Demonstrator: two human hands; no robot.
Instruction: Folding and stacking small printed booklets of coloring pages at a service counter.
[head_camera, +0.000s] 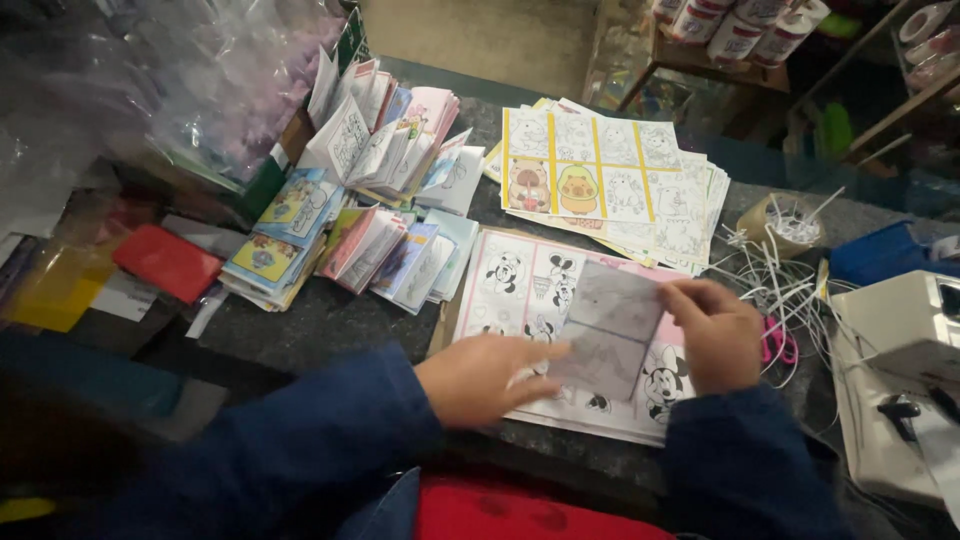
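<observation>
- Dark bench (330, 320) crowded with small booklets (375, 245) and colouring sheets (610, 170).
- Left hand (480, 378) lies flat, fingers spread, touching a folded grey paper (610, 330).
- Right hand (718, 335) pinches the paper's right edge, above a pink-bordered cartoon sheet (520, 275).

A single head-worn camera looks steeply down and forward from close above the dark worktop (330, 320). Both sleeved forearms enter from the bottom edge of the frame. The view tilts slightly, reaching shelves (700, 60) at the upper right. No second view shares the scene.
</observation>
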